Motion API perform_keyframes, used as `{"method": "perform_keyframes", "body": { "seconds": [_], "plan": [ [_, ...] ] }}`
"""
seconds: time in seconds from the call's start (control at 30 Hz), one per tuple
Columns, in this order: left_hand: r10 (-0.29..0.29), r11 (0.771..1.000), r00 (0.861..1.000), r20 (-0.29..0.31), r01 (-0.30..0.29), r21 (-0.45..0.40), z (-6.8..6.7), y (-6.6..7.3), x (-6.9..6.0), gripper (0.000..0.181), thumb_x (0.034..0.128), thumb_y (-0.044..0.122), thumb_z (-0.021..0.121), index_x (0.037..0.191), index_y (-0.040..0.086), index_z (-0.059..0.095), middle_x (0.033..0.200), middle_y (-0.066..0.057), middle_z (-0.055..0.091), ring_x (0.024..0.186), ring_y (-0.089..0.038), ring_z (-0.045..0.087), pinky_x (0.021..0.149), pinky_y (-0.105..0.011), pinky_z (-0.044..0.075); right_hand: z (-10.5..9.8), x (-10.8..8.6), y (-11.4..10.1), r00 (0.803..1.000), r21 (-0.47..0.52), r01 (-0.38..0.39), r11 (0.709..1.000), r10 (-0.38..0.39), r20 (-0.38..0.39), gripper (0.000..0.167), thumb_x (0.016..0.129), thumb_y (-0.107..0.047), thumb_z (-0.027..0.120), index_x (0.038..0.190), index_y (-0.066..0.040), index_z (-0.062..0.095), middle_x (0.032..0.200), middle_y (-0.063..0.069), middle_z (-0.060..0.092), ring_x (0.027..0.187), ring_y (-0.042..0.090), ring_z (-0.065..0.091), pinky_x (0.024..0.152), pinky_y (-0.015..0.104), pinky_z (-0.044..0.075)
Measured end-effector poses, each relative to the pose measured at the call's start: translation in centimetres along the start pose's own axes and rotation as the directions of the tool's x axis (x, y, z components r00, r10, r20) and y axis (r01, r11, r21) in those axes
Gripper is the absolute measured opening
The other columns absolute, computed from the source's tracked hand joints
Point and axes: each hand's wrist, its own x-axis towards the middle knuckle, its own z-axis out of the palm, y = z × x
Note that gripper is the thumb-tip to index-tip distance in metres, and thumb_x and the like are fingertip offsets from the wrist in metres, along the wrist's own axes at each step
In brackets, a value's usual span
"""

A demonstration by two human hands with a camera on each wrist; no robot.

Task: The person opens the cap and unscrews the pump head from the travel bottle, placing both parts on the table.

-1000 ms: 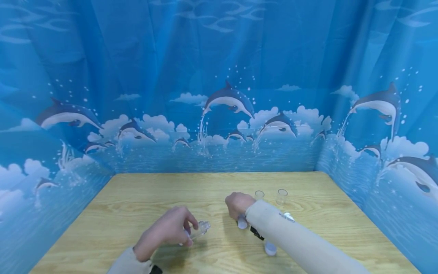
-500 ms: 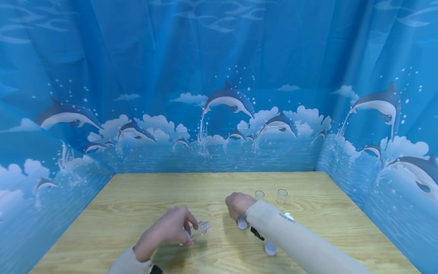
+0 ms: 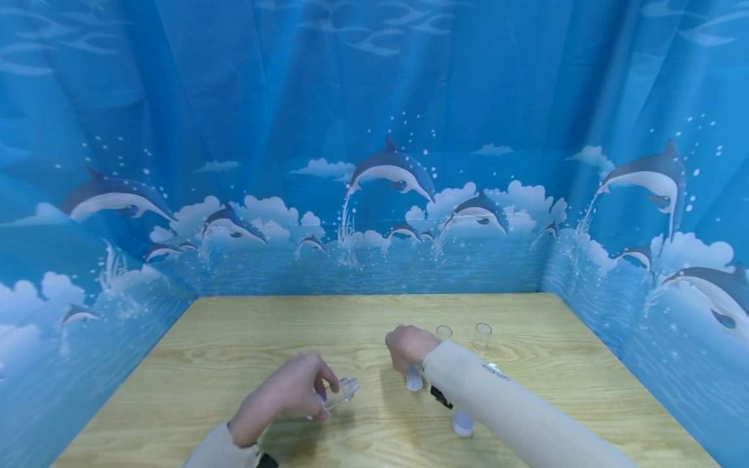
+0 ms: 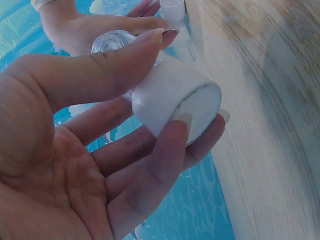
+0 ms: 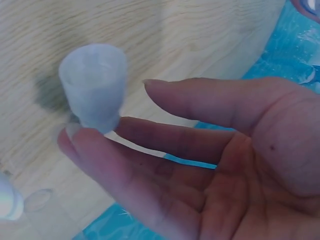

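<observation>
My left hand pinches a small bottle between thumb and fingers, just over the table. Its clear neck tilts to the right in the head view, and its white lower part faces the left wrist camera. Across from it, my right hand is beside a small, translucent white cup-like piece, wide at its rim and narrower below. In the right wrist view the fingers lie by the narrow end and the thumb stays apart. Whether the fingers touch it I cannot tell.
On the wood-grain table, two clear cylindrical pieces stand behind the right forearm. Another white piece lies in front of the sleeve, and one more is mostly hidden behind it. A blue dolphin curtain surrounds the table.
My right wrist and sleeve have shifted very slightly, covering more of the white piece behind the forearm. The left hand and its bottle hold still.
</observation>
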Motion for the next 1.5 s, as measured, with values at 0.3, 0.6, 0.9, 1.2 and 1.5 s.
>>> {"method": "perform_keyframes", "body": {
  "seconds": [0.3,0.6,0.9,1.2,1.5],
  "plan": [
    [-0.007,1.0,1.0,0.011,0.007,0.001,0.0,0.0,0.2,0.037,0.0634,-0.003,0.089,0.097,0.011,0.08,0.08,0.0,0.075,0.07,-0.012,0.065,0.066,-0.035,0.056,-1.7,-0.7,0.0,1.0,0.126,0.011,0.992,-0.014,0.024,0.031,0.091,0.003,0.064,0.12,-0.007,0.066,0.107,0.009,0.066,0.054,0.015,0.047,0.045,0.027,0.041],
    [0.009,1.0,1.0,-0.003,-0.009,0.008,0.2,0.0,0.3,0.038,0.0627,-0.003,0.088,0.097,0.01,0.08,0.081,-0.001,0.075,0.07,-0.01,0.065,0.065,-0.032,0.055,-3.3,-2.3,0.7,0.971,0.094,0.226,0.97,-0.217,-0.098,0.033,0.097,-0.015,0.067,0.066,-0.014,0.055,0.061,-0.005,0.043,0.055,0.009,0.035,0.053,0.026,0.037],
    [0.002,1.0,1.0,-0.01,-0.002,-0.003,0.3,0.0,0.4,0.038,0.0622,-0.002,0.088,0.098,0.009,0.08,0.08,-0.002,0.075,0.071,-0.012,0.066,0.064,-0.033,0.056,-3.3,-4.3,1.5,0.925,0.203,0.349,0.915,-0.302,-0.233,0.031,0.101,-0.032,0.066,0.12,-0.009,0.072,0.119,0.008,0.075,0.102,0.024,0.072,0.091,0.043,0.059],
    [-0.003,0.999,1.0,-0.004,0.003,-0.036,0.7,0.2,0.4,0.041,0.0625,-0.001,0.089,0.102,0.005,0.078,0.086,-0.01,0.077,0.073,-0.015,0.068,0.066,-0.034,0.059,-2.0,-5.7,2.1,0.907,0.206,0.343,0.916,-0.267,-0.325,0.05,0.104,-0.044,0.057,0.142,-0.012,0.06,0.147,0.016,0.059,0.135,0.036,0.057,0.11,0.056,0.049],
    [0.028,0.999,1.0,-0.013,-0.028,-0.034,1.1,0.4,0.5,0.04,0.0672,0.005,0.089,0.105,0.003,0.077,0.087,-0.011,0.078,0.072,-0.014,0.069,0.065,-0.032,0.059,-0.9,-6.6,2.4,0.898,0.136,0.288,0.948,-0.218,-0.383,0.056,0.108,-0.048,0.044,0.155,-0.017,0.046,0.168,0.022,0.027,0.153,0.053,0.027,0.118,0.069,0.033]
  ]
}}
